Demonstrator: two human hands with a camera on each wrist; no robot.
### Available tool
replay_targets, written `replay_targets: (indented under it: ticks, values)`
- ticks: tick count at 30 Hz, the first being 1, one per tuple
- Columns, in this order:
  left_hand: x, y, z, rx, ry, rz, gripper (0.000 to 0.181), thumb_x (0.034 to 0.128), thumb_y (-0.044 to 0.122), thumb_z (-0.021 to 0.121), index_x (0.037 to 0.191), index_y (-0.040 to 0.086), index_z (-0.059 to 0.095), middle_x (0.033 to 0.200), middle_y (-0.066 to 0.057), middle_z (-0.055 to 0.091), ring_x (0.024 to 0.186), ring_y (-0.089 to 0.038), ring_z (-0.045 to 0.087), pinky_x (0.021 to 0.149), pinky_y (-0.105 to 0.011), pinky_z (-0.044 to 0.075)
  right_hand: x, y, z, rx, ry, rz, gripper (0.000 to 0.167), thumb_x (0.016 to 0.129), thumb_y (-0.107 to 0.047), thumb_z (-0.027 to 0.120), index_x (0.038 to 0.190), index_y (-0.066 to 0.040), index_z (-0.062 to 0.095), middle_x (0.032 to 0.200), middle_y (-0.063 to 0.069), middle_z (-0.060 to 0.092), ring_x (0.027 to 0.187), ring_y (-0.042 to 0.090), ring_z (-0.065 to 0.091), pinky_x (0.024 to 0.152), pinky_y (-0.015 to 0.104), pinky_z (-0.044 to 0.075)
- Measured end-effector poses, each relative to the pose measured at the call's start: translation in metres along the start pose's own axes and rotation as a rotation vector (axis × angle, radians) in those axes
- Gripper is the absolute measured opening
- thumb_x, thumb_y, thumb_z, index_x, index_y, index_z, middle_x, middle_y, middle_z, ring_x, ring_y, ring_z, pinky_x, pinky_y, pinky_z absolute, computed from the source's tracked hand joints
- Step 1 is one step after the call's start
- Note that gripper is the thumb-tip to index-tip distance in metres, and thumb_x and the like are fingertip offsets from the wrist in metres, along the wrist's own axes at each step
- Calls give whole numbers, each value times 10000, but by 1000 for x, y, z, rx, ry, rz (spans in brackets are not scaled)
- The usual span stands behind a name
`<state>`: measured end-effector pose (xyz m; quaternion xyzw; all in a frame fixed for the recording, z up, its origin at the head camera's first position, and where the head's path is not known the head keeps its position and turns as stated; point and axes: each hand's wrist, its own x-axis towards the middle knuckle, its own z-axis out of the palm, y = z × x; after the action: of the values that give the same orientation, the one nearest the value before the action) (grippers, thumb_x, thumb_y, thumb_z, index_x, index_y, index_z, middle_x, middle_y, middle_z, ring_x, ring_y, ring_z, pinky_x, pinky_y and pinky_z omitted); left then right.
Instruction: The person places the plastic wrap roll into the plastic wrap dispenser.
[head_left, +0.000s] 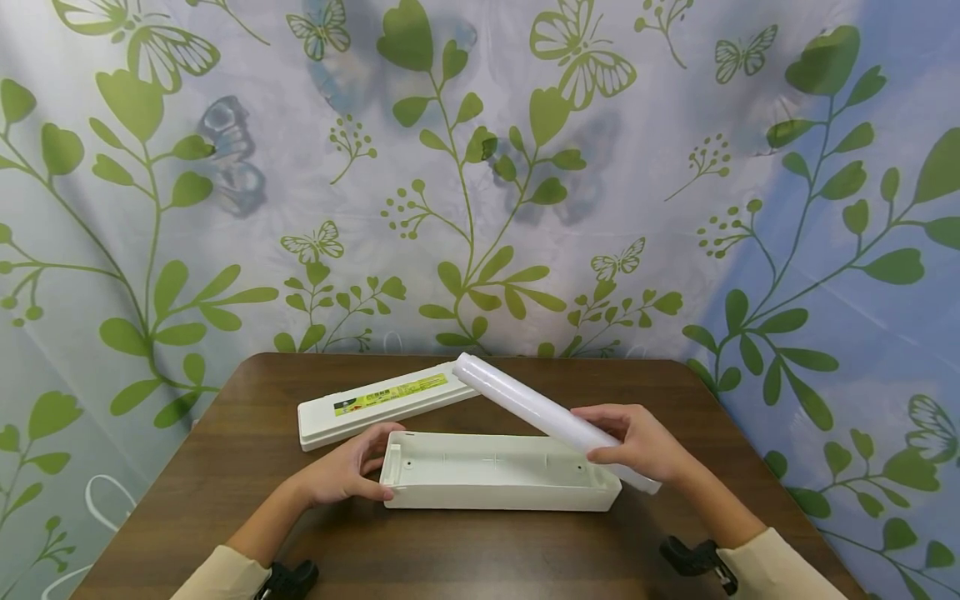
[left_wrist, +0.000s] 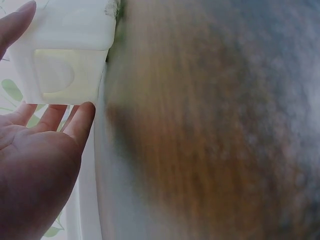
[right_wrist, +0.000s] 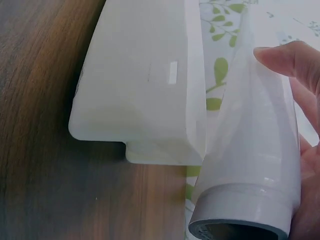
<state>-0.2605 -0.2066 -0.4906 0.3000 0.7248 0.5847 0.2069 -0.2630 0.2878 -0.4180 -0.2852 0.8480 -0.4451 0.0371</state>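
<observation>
- Roll, white and smooth, slanted over the right end of the box in the head view, its far end by the lid and its near end beyond the box.
- My right hand grasped that roll near its near end, thumb on one side, fingers on the other; the right wrist view showed the hollow opening at that end.
- My left hand gripped the left end of the white box, thumb at the front corner, fingers at the back one.
- The box sat lidless on the brown table, its hollow upward; whether the roll touched it, I could not tell.
- Behind it lay the white lid with a yellow-green label.
- A leaf-patterned curtain hung beyond the table.
</observation>
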Motion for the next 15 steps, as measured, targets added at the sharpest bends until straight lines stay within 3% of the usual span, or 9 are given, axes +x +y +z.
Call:
replay_targets:
  ticks: [5, 15]
  values:
    - [0, 1, 0, 0, -5, 11, 896, 826, 49, 833, 1516, 8, 263, 1494, -300, 394, 1407, -482, 373, 1065, -218, 465, 5, -3, 3, 14, -49, 3, 573, 815, -127, 865, 1352, -108, 665, 1313, 155, 692, 1049, 162, 704, 797, 289, 583]
    - [0, 1, 0, 1, -8, 4, 888, 828, 58, 831, 1511, 10, 266, 1493, -305, 388, 1404, -484, 374, 1062, -225, 468, 14, -12, 10, 32, -100, 9, 551, 822, -55, 840, 1344, -114, 674, 1287, 149, 704, 989, 174, 709, 767, 313, 601]
